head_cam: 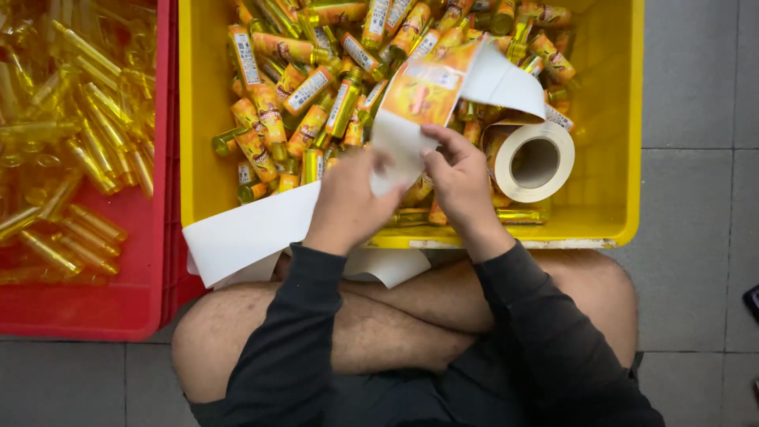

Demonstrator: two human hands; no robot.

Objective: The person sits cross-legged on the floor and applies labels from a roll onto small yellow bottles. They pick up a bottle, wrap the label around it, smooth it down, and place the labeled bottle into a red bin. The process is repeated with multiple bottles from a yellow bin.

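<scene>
**Peeling a label from its backing strip over the yellow crate**

We sit cross-legged on a grey tiled floor, looking down at our own two hands, with the yellow crate directly ahead of our knees as our landmark.

Both hands meet over the near rim of the crate. Our left hand is curled, fingers closed around the white backing strip; whether a bottle is also tucked inside that fist we cannot tell, since the back of the hand hides the palm. Our right hand pinches the same strip between thumb and fingertips, just beside the left. Above the hands, inside the crate, the strip rises and bends over, carrying an orange printed label. From there it runs to a label roll lying in the crate's near right corner. Spent backing paper trails out over the crate's near left edge onto our lap.

The crate is heaped with small yellow bottles already wearing orange labels. To the left of the crate, touching it, a red crate holds bare, unlabelled bottles.

We judge the step in hand to be freeing a label from the strip. The next move would call for a clean peel without creasing, and a bottle to receive the label squarely.
</scene>
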